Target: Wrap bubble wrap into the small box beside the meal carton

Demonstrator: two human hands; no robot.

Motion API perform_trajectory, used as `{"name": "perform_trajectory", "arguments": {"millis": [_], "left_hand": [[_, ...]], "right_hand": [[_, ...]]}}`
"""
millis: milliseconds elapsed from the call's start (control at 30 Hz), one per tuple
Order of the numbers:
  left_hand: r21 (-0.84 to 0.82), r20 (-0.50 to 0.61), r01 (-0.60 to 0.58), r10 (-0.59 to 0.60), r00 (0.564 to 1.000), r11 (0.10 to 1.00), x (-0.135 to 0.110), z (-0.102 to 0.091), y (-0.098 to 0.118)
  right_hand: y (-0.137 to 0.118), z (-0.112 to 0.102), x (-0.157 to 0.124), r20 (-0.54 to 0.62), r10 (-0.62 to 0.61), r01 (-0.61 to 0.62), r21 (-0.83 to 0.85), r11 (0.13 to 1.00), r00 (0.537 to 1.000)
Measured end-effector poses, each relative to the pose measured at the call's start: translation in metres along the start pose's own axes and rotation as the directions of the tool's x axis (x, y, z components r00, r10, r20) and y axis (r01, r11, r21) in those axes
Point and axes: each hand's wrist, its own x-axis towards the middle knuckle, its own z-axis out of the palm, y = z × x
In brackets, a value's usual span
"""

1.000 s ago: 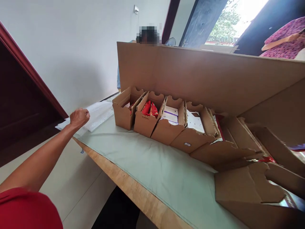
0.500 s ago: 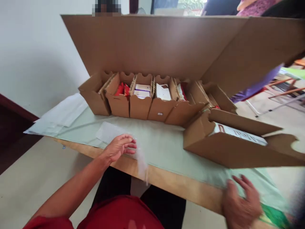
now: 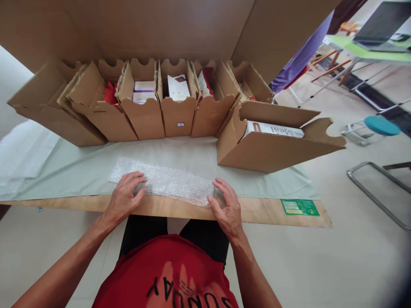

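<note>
A sheet of bubble wrap (image 3: pixel 167 182) lies flat on the pale green cloth (image 3: pixel 80 171) near the table's front edge. My left hand (image 3: pixel 125 199) rests on its left end with fingers spread flat. My right hand (image 3: pixel 226 207) presses its right end, fingers stretched out. Neither hand grips anything.
A row of several open cardboard boxes (image 3: pixel 144 107) with packets inside stands behind the wrap, under a big cardboard sheet (image 3: pixel 160 25). A tilted box (image 3: pixel 269 143) holding a white carton sits at the right. White sheets (image 3: pixel 22 149) lie at the left. A green sticker (image 3: pixel 300 207) marks the wooden table edge.
My left hand went from the white sheets at the far left to the table front, bringing a bubble wrap sheet. Both hands now lie flat on it. The view swung down and right.
</note>
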Motion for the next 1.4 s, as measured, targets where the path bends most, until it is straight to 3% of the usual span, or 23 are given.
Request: {"name": "perform_trajectory", "arguments": {"millis": [100, 233, 367, 467, 600, 767, 900, 1033, 1133, 1233, 1400], "left_hand": [[0.124, 0.035, -0.068, 0.064, 0.997, 0.99, -0.008, 0.009, -0.009], [0.269, 0.152, -0.133, 0.094, 0.984, 0.954, -0.008, 0.008, -0.011], [0.316, 0.25, -0.195, 0.117, 0.961, 0.928, -0.012, -0.004, -0.006], [0.315, 0.264, -0.214, 0.131, 0.956, 0.925, -0.017, -0.01, -0.004], [0.353, 0.168, -0.18, 0.127, 0.978, 0.918, -0.011, -0.017, -0.013], [0.357, 0.027, -0.059, 0.053, 0.998, 0.932, 0.027, -0.038, -0.035], [0.319, 0.069, -0.007, -0.015, 0.998, 0.948, 0.062, -0.052, -0.034], [0.332, 0.176, -0.044, -0.016, 0.984, 0.942, 0.087, -0.051, -0.037], [0.279, 0.172, 0.155, -0.208, 0.963, 0.948, 0.099, -0.05, -0.059], [0.071, 0.136, 0.412, -0.418, 0.898, 0.908, 0.104, -0.051, -0.086], [-0.134, 0.14, 0.482, -0.465, 0.874, 0.866, 0.094, -0.05, -0.094]], "right_hand": [[-0.004, 0.001, 0.005, 0.152, -0.104, 0.122, -0.115, 0.986, 0.983], [0.0, 0.008, 0.012, 0.317, -0.138, 0.214, -0.221, 0.951, 0.938], [0.004, 0.01, 0.02, 0.294, -0.145, 0.216, -0.225, 0.95, 0.945], [-0.003, 0.005, 0.031, 0.254, -0.158, 0.198, -0.139, 0.97, 0.954], [-0.02, -0.009, 0.054, 0.248, -0.099, 0.096, 0.027, 0.995, 0.964], [-0.021, -0.006, 0.088, 0.204, 0.132, -0.175, 0.208, 0.962, 0.97], [-0.004, 0.019, 0.111, 0.133, 0.248, -0.278, 0.324, 0.904, 0.96], [0.011, 0.045, 0.131, 0.09, 0.29, -0.302, 0.347, 0.888, 0.953], [0.019, 0.052, 0.137, 0.066, 0.314, -0.318, 0.34, 0.885, 0.947], [0.026, 0.05, 0.129, 0.074, 0.325, -0.332, 0.301, 0.894, 0.943], [0.032, 0.047, 0.106, 0.057, 0.311, -0.316, 0.217, 0.924, 0.949]]}}
